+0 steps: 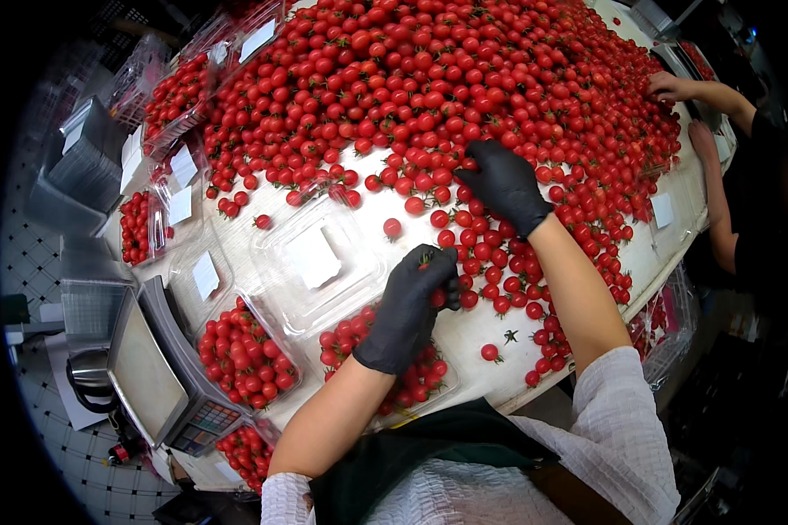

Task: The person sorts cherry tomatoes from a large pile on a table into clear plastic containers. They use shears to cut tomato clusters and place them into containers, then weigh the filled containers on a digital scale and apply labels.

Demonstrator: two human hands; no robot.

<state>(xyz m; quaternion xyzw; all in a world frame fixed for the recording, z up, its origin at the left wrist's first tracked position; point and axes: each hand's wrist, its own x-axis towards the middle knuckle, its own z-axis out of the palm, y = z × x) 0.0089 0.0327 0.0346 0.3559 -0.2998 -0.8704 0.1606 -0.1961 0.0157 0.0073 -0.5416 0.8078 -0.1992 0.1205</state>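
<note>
A large heap of cherry tomatoes covers the far part of the white table. My left hand, in a black glove, is curled around a few cherry tomatoes, above a clear plastic tray of tomatoes near the table's front edge. My right hand, also black-gloved, rests palm down at the near edge of the heap; its fingertips are partly hidden among the tomatoes. Between the heap and the trays lies an empty clear plastic clamshell with a white paper in it.
Left stand another filled tray, a weighing scale and stacks of clear containers. A co-worker's hand touches the heap at the far right. Loose tomatoes and a green stem lie near the front edge.
</note>
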